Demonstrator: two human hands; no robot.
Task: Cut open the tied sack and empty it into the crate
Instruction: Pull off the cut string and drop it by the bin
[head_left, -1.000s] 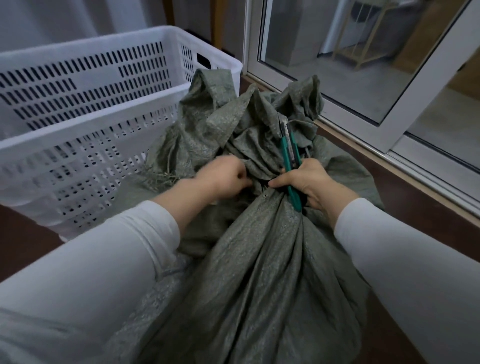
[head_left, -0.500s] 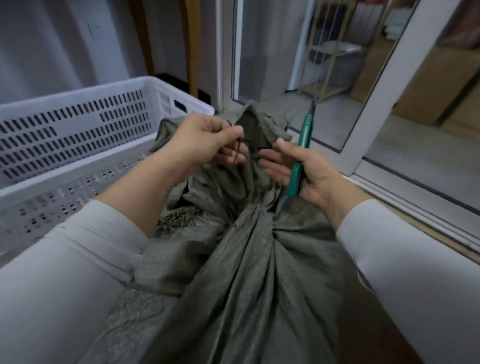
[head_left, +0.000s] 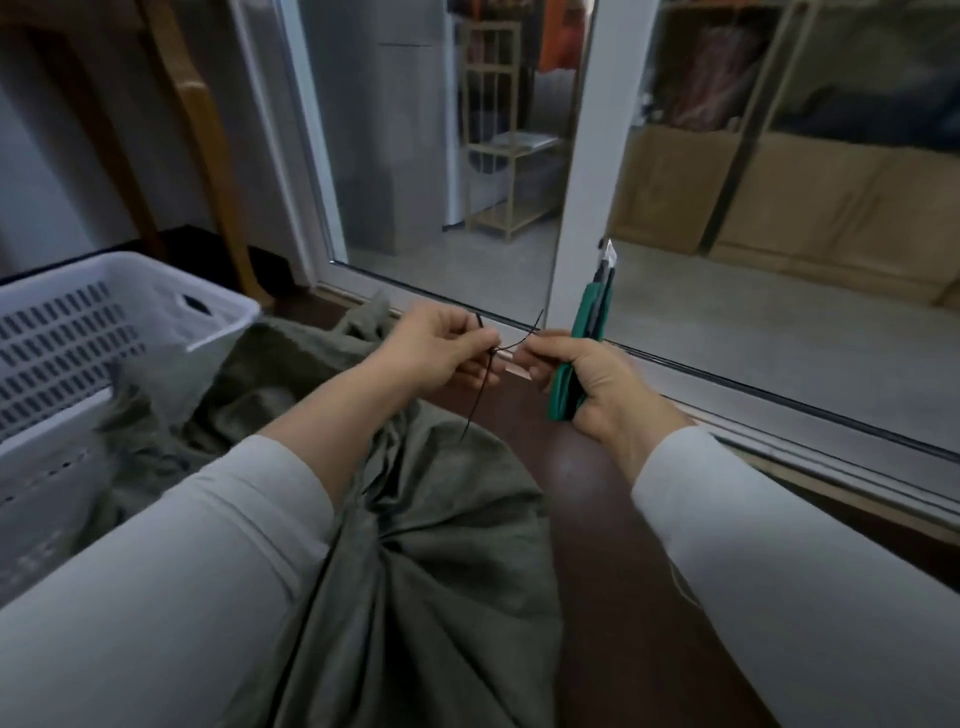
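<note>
The grey-green woven sack (head_left: 436, 561) lies on the floor below my arms, its neck still gathered in folds. My left hand (head_left: 436, 348) pinches a thin black cable tie (head_left: 480, 389), held up above the sack with one end hanging down. My right hand (head_left: 582, 384) grips green-handled cutters (head_left: 587, 332), blades pointing up, while its fingertips pinch the tie's other end. The white slotted crate (head_left: 104, 322) stands at the left, with the sack's top leaning against it.
A white-framed glass sliding door (head_left: 576, 156) runs along the right and far side, its track close to my right arm. A wooden frame leg (head_left: 202, 156) stands behind the crate. Dark brown floor (head_left: 613, 597) shows to the right of the sack.
Both hands have lifted away from the sack's neck, taking the black tie off with them. My view has tilted up toward the door.
</note>
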